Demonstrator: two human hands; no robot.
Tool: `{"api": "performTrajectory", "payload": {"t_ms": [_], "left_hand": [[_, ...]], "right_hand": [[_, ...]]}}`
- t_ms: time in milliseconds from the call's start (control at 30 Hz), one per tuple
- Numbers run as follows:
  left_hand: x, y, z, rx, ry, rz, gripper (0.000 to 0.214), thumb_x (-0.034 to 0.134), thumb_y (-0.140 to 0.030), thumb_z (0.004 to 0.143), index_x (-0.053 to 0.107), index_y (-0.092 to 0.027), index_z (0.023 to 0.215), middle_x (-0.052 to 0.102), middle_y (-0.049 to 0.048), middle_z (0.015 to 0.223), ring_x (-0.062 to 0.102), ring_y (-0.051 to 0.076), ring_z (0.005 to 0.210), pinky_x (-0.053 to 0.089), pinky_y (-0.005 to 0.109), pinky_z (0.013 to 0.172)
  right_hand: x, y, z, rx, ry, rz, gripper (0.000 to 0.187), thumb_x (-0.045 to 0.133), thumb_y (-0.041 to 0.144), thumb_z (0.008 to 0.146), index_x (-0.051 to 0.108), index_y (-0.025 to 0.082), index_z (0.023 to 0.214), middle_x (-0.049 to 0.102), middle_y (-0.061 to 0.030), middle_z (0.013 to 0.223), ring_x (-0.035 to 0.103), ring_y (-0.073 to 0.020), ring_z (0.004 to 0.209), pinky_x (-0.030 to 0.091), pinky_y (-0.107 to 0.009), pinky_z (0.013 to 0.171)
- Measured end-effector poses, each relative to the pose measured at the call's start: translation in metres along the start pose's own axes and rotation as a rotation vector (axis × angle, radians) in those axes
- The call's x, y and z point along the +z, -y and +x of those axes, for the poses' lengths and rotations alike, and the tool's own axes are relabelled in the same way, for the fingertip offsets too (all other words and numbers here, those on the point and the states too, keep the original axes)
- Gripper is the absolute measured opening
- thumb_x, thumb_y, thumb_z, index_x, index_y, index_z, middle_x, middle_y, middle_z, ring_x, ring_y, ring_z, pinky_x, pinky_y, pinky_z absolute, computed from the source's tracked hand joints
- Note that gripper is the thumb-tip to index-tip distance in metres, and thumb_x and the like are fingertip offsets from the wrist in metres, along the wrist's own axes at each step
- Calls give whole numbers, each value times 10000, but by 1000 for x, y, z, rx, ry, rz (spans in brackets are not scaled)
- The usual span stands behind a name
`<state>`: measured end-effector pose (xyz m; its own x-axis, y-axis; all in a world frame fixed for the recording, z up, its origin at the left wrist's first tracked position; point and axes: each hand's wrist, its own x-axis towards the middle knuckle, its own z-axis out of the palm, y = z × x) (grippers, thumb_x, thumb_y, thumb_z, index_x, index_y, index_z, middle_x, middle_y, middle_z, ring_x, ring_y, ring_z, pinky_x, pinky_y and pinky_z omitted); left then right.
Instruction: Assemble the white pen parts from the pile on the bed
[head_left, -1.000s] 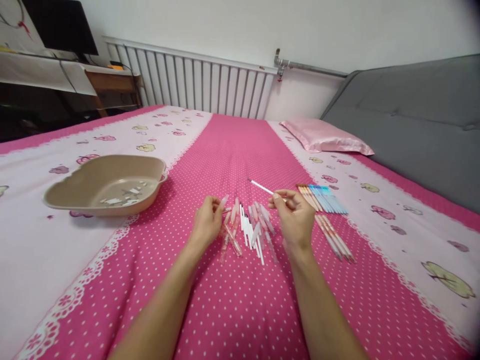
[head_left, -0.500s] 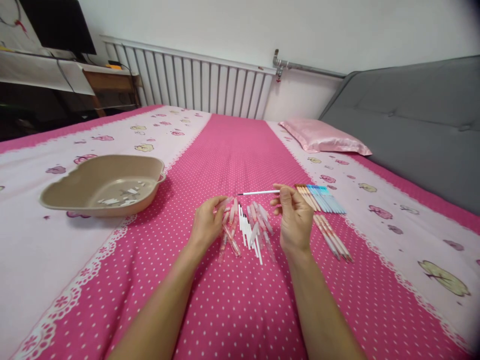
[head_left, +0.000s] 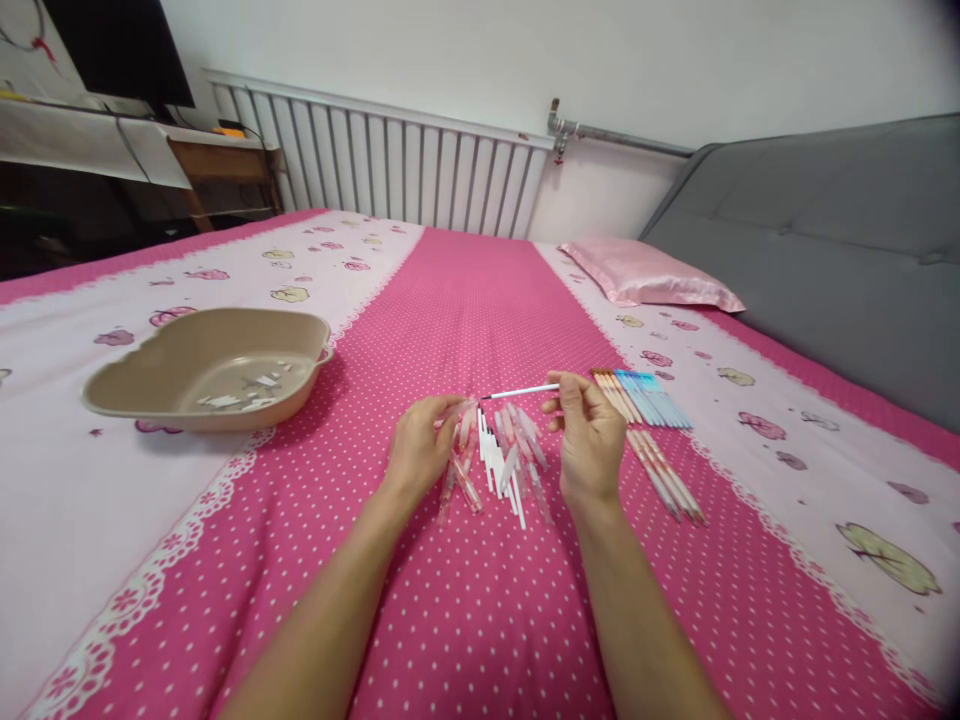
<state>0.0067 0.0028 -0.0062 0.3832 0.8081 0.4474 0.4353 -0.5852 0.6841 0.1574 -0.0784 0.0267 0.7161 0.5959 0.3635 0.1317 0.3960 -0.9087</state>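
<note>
Holding a thin white refill (head_left: 520, 389) between thumb and fingertips, the right hand (head_left: 591, 440) is raised a little above the middle of the bed (head_left: 465, 620). The refill is a slim white stick with a dark tip, lying almost level and pointing left toward the left hand (head_left: 417, 450). The left hand is curled over the near-left side of a loose pile of clear pen barrels (head_left: 461, 455) and pinches one of them at its upper end. Just beside these, between the two hands, lies a small heap of white refills (head_left: 499, 465), fanned out on the cover.

To the right of the right hand a tidy row of finished pens (head_left: 645, 398), orange and blue, lies side by side, with a second bunch of pinkish pens (head_left: 667, 478) nearer to the bed's foot. Toward the bed's left edge sits a beige scalloped tray (head_left: 142, 395) with small white scraps inside. The cover is hot pink with white dots down the middle and paler flowered bands at each side. A pink pillow (head_left: 649, 275) rests near the far right corner against a grey padded headboard (head_left: 825, 250). A white radiator (head_left: 390, 165) runs along the far wall.
</note>
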Motion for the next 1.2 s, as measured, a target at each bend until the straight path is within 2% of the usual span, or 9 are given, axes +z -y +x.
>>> {"api": "performTrajectory", "payload": {"t_ms": [300, 467, 700, 900, 1067, 1200], "left_hand": [[2, 0, -1, 58, -3, 2, 246, 492, -233, 828, 655, -166, 1000, 690, 73, 990, 611, 206, 931, 458, 353, 862], [4, 1, -2, 132, 3, 10, 228, 505, -233, 832, 663, -187, 990, 694, 58, 967, 610, 194, 905, 463, 339, 837], [3, -2, -3, 199, 52, -6, 226, 519, -189, 818, 655, -187, 998, 696, 56, 978, 616, 192, 915, 460, 343, 841], [2, -12, -5, 233, 81, -44, 228, 503, -238, 851, 629, -178, 1032, 691, 62, 973, 621, 183, 886, 466, 329, 813], [3, -11, -5, 228, 34, -27, 215, 490, -243, 854, 632, -175, 1000, 691, 60, 944, 617, 179, 868, 469, 312, 784], [1, -9, -3, 139, -9, -49, 236, 484, -256, 853, 635, -170, 1012, 686, 63, 964, 614, 178, 886, 466, 312, 809]], "right_hand": [[2, -4, -2, -42, 42, -68, 281, 575, 407, 815, 682, 161, 898, 607, 2, 664, 509, -81, 556, 387, -190, 474], [2, -4, -3, -62, 45, -123, 305, 578, 388, 818, 682, 170, 1003, 588, 18, 629, 508, -80, 550, 406, -202, 501], [5, -4, -7, -142, 33, -170, 338, 596, 325, 808, 631, 193, 1117, 616, 11, 738, 550, -78, 562, 461, -221, 547], [9, -7, -13, -191, 147, -281, 255, 581, 349, 818, 691, 199, 992, 678, -19, 764, 601, -116, 600, 497, -268, 607], [11, -4, -16, -194, 217, -329, 284, 539, 357, 846, 676, 228, 1058, 694, -26, 823, 603, -112, 630, 495, -270, 646], [10, -3, -13, -101, 164, -236, 359, 510, 369, 857, 585, 223, 1176, 677, -45, 955, 596, -98, 596, 492, -257, 579]]}}
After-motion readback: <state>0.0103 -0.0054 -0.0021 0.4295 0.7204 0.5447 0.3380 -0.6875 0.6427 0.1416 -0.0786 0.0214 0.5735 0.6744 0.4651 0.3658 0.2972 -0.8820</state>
